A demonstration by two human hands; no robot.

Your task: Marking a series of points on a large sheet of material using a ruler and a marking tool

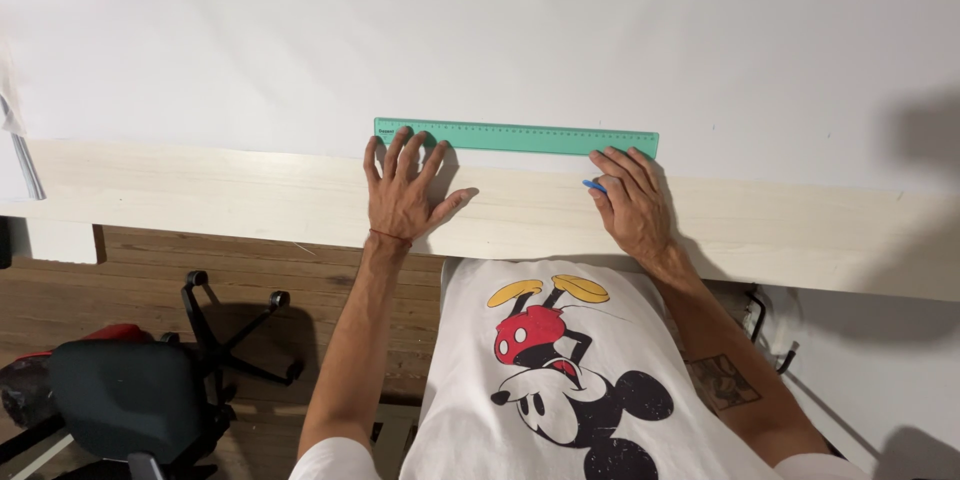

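Observation:
A long green ruler (520,136) lies flat on a large white sheet (500,30), close to the sheet's near edge. My left hand (405,192) is spread flat, fingertips pressing on the ruler's left end, palm on the pale wooden table edge (200,195). At the ruler's right end rests my right hand (632,202), fingers curled around a small blue pen or pencil (594,185) whose tip pokes out to the left, just below the ruler.
A dark office chair (140,390) with a star base stands on the wooden floor at the lower left. Some papers (20,155) hang over the table's far left. A white wall and cables (765,325) lie at the lower right.

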